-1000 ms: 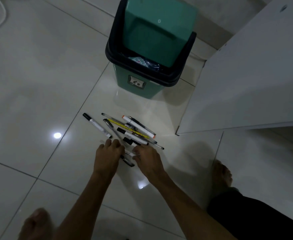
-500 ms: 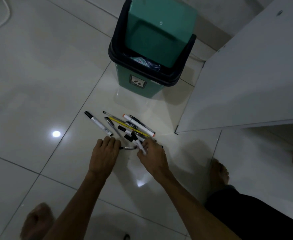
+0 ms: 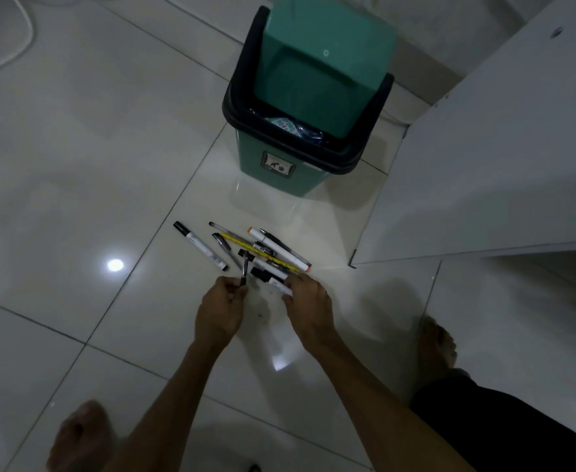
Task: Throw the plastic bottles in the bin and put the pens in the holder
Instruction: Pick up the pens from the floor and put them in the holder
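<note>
Floor (image 3: 75,165): bin (image 3: 280,172) (w/ wrapper).

Dim room: glossy pale floor tiles (image 3: 75,172), white cabinet (image 3: 504,158) at right.

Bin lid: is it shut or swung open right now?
Open. The green swing lid is tilted back, leaving a gap at the bin front rim where a dark liner and printed packaging show inside.

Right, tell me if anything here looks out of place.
A jumble of pens and markers lies loose on the glossy tiled floor, in front of the green swing-lid bin. No holder is in view.
</note>
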`<state>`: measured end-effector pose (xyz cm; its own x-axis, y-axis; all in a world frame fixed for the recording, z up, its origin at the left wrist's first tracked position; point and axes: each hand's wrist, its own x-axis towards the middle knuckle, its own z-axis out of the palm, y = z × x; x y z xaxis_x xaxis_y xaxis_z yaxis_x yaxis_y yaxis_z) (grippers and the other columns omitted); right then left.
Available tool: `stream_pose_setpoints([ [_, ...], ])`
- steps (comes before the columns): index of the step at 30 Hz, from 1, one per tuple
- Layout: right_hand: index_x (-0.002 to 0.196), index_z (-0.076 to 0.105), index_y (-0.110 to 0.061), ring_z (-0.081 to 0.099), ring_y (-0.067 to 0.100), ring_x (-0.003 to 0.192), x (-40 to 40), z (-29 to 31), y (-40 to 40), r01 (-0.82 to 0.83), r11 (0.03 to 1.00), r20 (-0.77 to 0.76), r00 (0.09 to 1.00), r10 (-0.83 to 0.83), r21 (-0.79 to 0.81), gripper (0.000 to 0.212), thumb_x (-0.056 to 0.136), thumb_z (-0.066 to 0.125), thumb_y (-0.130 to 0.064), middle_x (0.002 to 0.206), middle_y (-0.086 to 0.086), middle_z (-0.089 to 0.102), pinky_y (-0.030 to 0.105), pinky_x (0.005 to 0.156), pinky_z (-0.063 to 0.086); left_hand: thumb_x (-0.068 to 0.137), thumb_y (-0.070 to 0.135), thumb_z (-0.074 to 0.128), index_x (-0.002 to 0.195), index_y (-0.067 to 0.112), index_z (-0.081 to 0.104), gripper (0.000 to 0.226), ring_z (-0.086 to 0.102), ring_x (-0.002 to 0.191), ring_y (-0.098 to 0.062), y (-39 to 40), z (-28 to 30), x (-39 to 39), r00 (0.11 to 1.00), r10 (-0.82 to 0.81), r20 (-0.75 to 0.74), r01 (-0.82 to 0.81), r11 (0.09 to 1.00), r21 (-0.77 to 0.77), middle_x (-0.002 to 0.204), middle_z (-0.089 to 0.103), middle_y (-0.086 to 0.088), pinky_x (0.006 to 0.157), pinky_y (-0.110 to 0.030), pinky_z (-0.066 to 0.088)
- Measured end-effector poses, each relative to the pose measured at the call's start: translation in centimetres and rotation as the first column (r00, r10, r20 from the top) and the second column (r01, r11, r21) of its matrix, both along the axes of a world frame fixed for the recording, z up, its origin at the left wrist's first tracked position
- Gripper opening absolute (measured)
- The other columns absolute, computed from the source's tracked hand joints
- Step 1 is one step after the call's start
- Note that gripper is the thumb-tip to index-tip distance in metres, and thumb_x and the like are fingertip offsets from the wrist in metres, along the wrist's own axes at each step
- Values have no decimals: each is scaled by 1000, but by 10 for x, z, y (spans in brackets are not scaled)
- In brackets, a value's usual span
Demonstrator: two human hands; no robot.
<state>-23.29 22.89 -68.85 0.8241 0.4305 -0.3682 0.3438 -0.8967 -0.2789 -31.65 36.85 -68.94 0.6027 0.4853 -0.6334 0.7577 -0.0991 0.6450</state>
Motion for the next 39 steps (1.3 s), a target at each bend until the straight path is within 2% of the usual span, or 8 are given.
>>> stream_pose_setpoints([
  [4,110,65,-13,67,25,99,3,-3,4,-61,996,42,997,64,-70,23,88,66,-18,109,8,69,40,83,57,97,29,53,103,21,54,10,58,73,-6,2,3,2,994,108,3,-107,991,-79,88,58,9,60,-22,44],
  [7,110,66,-15,67,23,99,2,-4,2,1,999,6,1000,0,-50,23,88,66,-21,109,7,69,38,85,57,97,29,55,103,20,56,12,63,79,-14,5,3,0,991,131,9,-129,985,-116,90,61,9,68,-31,52],
  [10,110,68,-18,68,20,94,-2,2,1,150,986,-47,988,-147,72,26,85,70,-25,104,3,71,35,84,57,95,30,57,105,19,58,14,66,84,-18,8,6,-2,988,155,24,-150,976,-157,94,64,7,78,-38,56],
  [17,107,74,-19,71,6,82,-11,65,19,524,763,-412,833,-368,378,24,83,73,-20,99,-1,77,20,75,57,91,12,63,104,4,66,15,71,79,-21,9,66,4,947,265,180,-209,938,-277,96,71,-8,57,-14,53],
  [25,106,75,-19,71,10,89,-13,213,44,510,688,-471,840,-269,516,28,79,76,-26,99,-3,76,39,84,60,88,15,68,104,12,70,17,72,82,-24,36,216,4,908,209,364,-109,955,-276,96,74,-8,52,-11,48],
  [30,105,74,-20,66,-2,84,-13,327,47,401,677,-376,906,-194,617,25,81,75,-29,93,-9,73,26,82,57,87,17,70,110,12,71,24,74,68,-19,45,332,-1,876,176,448,-49,959,-280,94,75,-10,54,-18,50],
  [33,106,73,-20,68,9,91,-15,391,46,371,624,-365,920,-144,688,24,82,75,-24,90,-11,71,38,86,58,85,21,72,111,14,71,27,74,69,-19,47,397,-3,852,146,503,-22,970,-244,91,76,-7,63,-25,49],
  [39,115,69,-10,66,14,99,-18,513,42,264,495,-231,965,-128,828,31,87,70,-20,112,7,72,28,89,55,86,18,69,103,21,71,17,73,64,-13,36,529,-5,733,89,675,16,989,-148,85,76,-1,54,-18,50],
])
